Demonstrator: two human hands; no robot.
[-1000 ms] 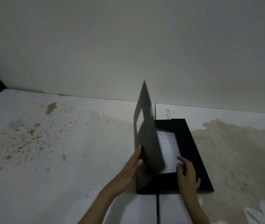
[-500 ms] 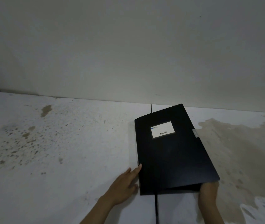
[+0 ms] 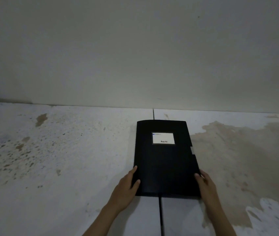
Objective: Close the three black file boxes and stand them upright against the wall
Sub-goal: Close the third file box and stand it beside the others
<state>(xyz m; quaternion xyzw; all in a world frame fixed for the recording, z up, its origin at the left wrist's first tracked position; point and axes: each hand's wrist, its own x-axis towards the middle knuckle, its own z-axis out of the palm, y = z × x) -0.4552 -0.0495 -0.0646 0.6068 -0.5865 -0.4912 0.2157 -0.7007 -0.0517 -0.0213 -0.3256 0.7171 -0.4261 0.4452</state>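
Observation:
One black file box (image 3: pixel 164 160) lies flat and closed on the white table, a white label (image 3: pixel 163 138) on its lid near the far end. My left hand (image 3: pixel 126 188) grips its near left edge, thumb on the lid. My right hand (image 3: pixel 205 183) grips its near right edge. Only this one box is in view.
The white table (image 3: pixel 58 167) is stained with brown spots on the left and a large tan patch (image 3: pixel 241 155) on the right. A dark seam (image 3: pixel 160 215) splits the two tabletops. The plain wall (image 3: pixel 135 57) rises right behind the table's far edge.
The lid stood upright a second ago, came down half a second ago, and now lies flat. Both hands have moved onto the box's near side edges and the box sits squarer to me.

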